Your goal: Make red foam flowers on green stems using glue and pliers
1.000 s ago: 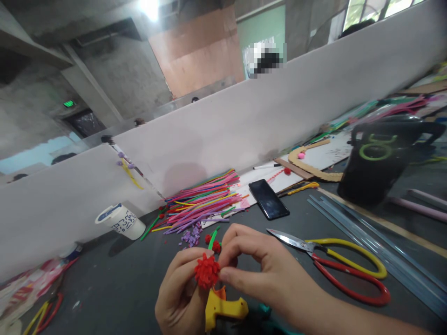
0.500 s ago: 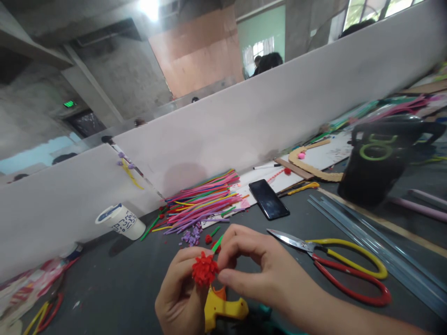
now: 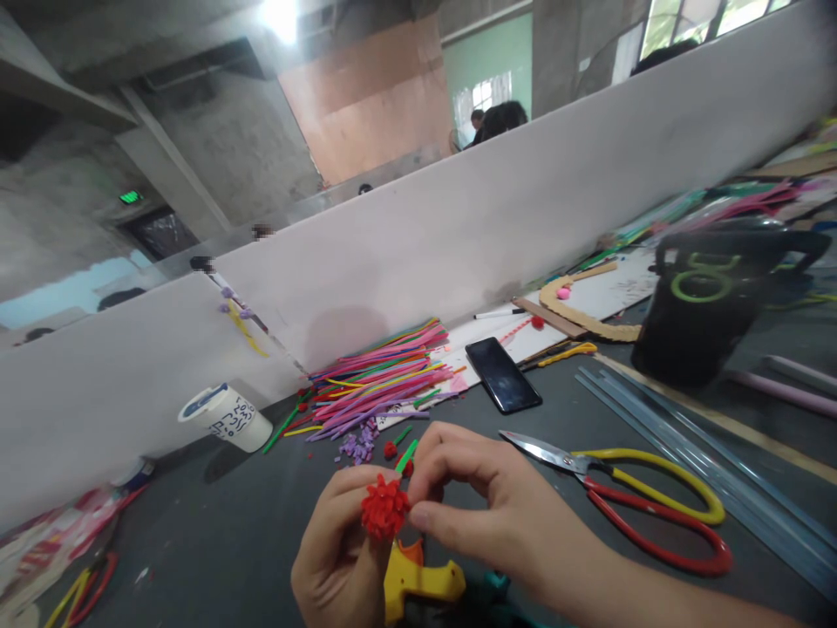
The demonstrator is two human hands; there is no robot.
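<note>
My left hand (image 3: pixel 343 549) is closed around a red flower (image 3: pixel 384 508) with many small pointed petals, holding it up towards me. A green strip (image 3: pixel 406 455) shows just behind the flower. From the right, my right hand (image 3: pixel 467 493) pinches at the flower's right edge with thumb and forefinger; whether a loose petal is between the fingertips I cannot tell. Beneath the hands lies a yellow glue gun (image 3: pixel 428 583) with an orange trigger, partly hidden by the left hand. Scissors (image 3: pixel 581 462) with one yellow and one red handle lie open beside my right hand.
Behind the hands are a bundle of coloured strips (image 3: pixel 385 366), purple bits (image 3: pixel 358 443) and a phone (image 3: pixel 503 375). A white cup (image 3: pixel 228 419) stands left, a black jug (image 3: pixel 703 305) right, near clear rods (image 3: pixel 693 453). A white partition (image 3: pixel 418 253) closes off the back.
Almost nothing differs. The flower has tilted or shifted very slightly in my left hand, while my right fingertips stay at its edge.
</note>
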